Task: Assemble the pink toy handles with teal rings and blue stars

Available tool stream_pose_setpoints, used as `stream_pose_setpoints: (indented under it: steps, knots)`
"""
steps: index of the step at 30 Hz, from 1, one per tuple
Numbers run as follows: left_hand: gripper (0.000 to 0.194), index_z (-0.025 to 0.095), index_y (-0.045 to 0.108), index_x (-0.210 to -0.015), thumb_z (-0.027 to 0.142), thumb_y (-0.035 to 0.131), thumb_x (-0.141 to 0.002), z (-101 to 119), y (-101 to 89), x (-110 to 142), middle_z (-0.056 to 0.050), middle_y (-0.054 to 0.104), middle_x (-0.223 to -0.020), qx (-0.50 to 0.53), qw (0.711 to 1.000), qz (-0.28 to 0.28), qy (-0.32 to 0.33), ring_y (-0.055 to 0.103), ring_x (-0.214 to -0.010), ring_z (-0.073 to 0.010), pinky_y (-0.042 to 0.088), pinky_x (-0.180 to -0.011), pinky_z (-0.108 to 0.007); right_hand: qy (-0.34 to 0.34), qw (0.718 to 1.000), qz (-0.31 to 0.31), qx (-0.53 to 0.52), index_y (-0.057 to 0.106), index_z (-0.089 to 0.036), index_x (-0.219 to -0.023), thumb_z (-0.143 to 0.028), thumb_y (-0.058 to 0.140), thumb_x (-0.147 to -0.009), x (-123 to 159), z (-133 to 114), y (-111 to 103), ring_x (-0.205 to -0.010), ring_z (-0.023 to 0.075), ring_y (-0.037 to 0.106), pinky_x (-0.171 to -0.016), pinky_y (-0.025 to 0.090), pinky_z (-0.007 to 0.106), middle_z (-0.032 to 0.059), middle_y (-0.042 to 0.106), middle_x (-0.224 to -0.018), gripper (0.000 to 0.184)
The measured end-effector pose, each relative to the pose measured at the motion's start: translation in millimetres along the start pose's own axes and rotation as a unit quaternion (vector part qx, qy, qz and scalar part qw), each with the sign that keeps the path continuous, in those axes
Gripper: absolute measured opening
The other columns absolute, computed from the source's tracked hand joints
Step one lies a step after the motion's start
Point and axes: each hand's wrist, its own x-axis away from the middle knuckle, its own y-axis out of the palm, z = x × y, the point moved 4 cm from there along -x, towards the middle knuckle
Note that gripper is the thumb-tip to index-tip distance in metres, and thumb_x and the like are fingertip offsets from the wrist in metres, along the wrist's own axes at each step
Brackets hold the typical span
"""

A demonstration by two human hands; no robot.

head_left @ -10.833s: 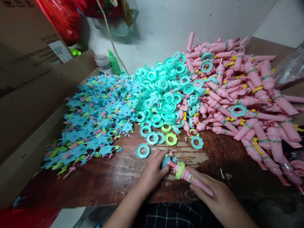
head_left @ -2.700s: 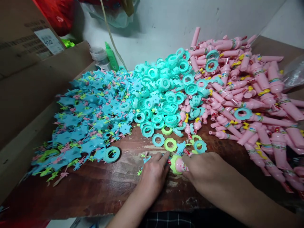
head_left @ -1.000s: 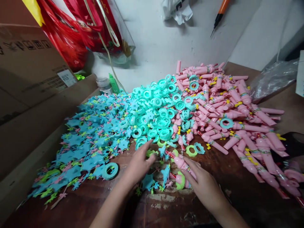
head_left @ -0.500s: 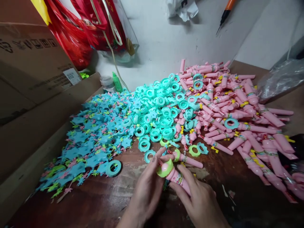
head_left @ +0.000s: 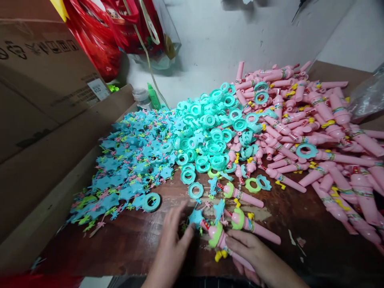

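My right hand [head_left: 252, 250] is closed around the lower tube of a pink plastic wand [head_left: 223, 242] with a lime green scalloped collar and a red tip, low over the table. A blue star piece [head_left: 196, 218] with small palm trees lies at that tip. My left hand [head_left: 174, 232] is open beside the star, its thumb close to it; whether they touch I cannot tell. A yellow piece [head_left: 221, 255] shows under the held wand. Just beyond lie another collared wand [head_left: 258, 229] with a blue star [head_left: 219, 210] at its tip, and a farther collared wand [head_left: 246, 197].
Blue star pieces [head_left: 129, 164] are heaped at left, turquoise scalloped rings [head_left: 210, 136] in the middle, pink wands [head_left: 300, 132] at right. A cardboard box [head_left: 45, 80] stands along the left side. Red bags [head_left: 102, 40] hang by the wall, near a green bottle [head_left: 153, 96].
My left hand has come away from the collared wand, moving left and opening. The right hand keeps hold of a wand, now lower. A second collared wand and its star have come into sight.
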Motion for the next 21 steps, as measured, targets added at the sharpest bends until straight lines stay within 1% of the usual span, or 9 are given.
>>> stream_pose_setpoints:
  steps: [4, 6, 8, 11, 13, 15, 17, 19, 21]
  knots:
    - [0.044, 0.04, 0.055, -0.13, 0.039, 0.059, -0.087, -16, 16.3, 18, -0.005, 0.045, -0.145, -0.171, 0.973, -0.114, 0.106, 0.037, -0.134, -0.0288, 0.036, -0.112, -0.057, -0.034, 0.995, 0.09, 0.018, 0.05, -0.013, -0.107, -0.083, 0.04, -0.078, -8, 0, -14, -0.038, -0.0026, 0.032, -0.034, 0.017, 0.009, -0.0019, 0.049, -0.07, 0.076]
    - [0.033, 0.044, 0.062, -0.12, 0.038, 0.057, -0.088, -14, 23.2, 20, -0.002, 0.045, -0.147, -0.234, 0.958, -0.113, 0.118, 0.037, -0.134, -0.0316, 0.036, -0.108, -0.062, -0.051, 0.992, 0.11, 0.038, 0.05, -0.013, -0.107, -0.08, 0.042, -0.08, -11, -3, -18, -0.038, -0.0027, 0.03, -0.035, 0.017, 0.009, -0.0028, 0.047, -0.067, 0.073]
    - [0.03, 0.047, 0.067, -0.112, 0.032, 0.053, -0.09, -11, 28.7, 18, 0.0, 0.05, -0.142, -0.276, 0.949, -0.104, 0.11, 0.044, -0.126, -0.0327, 0.04, -0.101, -0.065, -0.064, 0.989, 0.116, 0.074, 0.051, -0.013, -0.107, -0.078, 0.043, -0.081, -13, -4, -21, -0.039, -0.0032, 0.031, -0.037, 0.018, 0.008, -0.0034, 0.045, -0.065, 0.07]
    - [0.039, 0.043, 0.065, -0.118, 0.021, 0.049, -0.09, -9, 36.0, 13, -0.005, 0.06, -0.126, -0.217, 0.966, -0.097, 0.102, 0.055, -0.112, -0.0272, 0.048, -0.096, -0.055, -0.066, 0.985, 0.118, 0.103, 0.051, -0.012, -0.102, -0.077, 0.04, -0.083, -11, -5, -22, -0.041, -0.0041, 0.032, -0.039, 0.019, 0.008, -0.0024, 0.047, -0.068, 0.068]
    - [0.049, 0.039, 0.054, -0.133, 0.019, 0.053, -0.088, -9, 39.7, 10, -0.006, 0.059, -0.125, -0.128, 0.984, -0.078, 0.095, 0.055, -0.115, -0.0232, 0.049, -0.1, -0.046, -0.058, 0.983, 0.134, 0.113, 0.053, -0.012, -0.1, -0.077, 0.041, -0.083, -5, -6, -23, -0.045, -0.0031, 0.036, -0.041, 0.022, 0.008, -0.0016, 0.047, -0.068, 0.068]
    - [0.061, 0.038, 0.042, -0.142, 0.02, 0.058, -0.085, -11, 42.1, 6, -0.005, 0.056, -0.133, -0.067, 0.993, -0.052, 0.081, 0.052, -0.123, -0.0213, 0.046, -0.106, -0.042, -0.065, 0.973, 0.173, 0.141, 0.057, -0.011, -0.097, -0.076, 0.045, -0.082, 4, -8, -26, -0.055, -0.0008, 0.043, -0.051, 0.034, 0.005, -0.0005, 0.046, -0.065, 0.067]
    - [0.059, 0.037, 0.046, -0.139, 0.02, 0.06, -0.084, -13, 44.9, 2, -0.004, 0.059, -0.129, -0.065, 0.994, -0.052, 0.078, 0.053, -0.12, -0.0217, 0.045, -0.106, -0.043, -0.084, 0.962, 0.194, 0.173, 0.061, -0.012, -0.1, -0.073, 0.048, -0.082, 11, -9, -28, -0.071, 0.0025, 0.052, -0.072, 0.047, 0.006, 0.0017, 0.051, -0.069, 0.065]
    - [0.048, 0.035, 0.057, -0.13, 0.02, 0.059, -0.084, -14, 47.6, -2, -0.004, 0.065, -0.116, -0.096, 0.987, -0.082, 0.096, 0.057, -0.108, -0.0224, 0.046, -0.101, -0.044, -0.105, 0.958, 0.189, 0.186, 0.064, -0.015, -0.109, -0.07, 0.048, -0.083, 14, -7, -29, -0.092, 0.0071, 0.059, -0.094, 0.049, 0.012, 0.0047, 0.06, -0.091, 0.062]
    - [0.044, 0.034, 0.06, -0.128, 0.021, 0.059, -0.085, -14, 48.8, -4, -0.005, 0.066, -0.105, -0.12, 0.979, -0.116, 0.119, 0.058, -0.1, -0.0217, 0.049, -0.095, -0.042, -0.112, 0.954, 0.187, 0.206, 0.063, -0.02, -0.117, -0.066, 0.048, -0.085, 13, -1, -30, -0.109, 0.0104, 0.058, -0.103, 0.046, 0.015, 0.0047, 0.06, -0.114, 0.058]
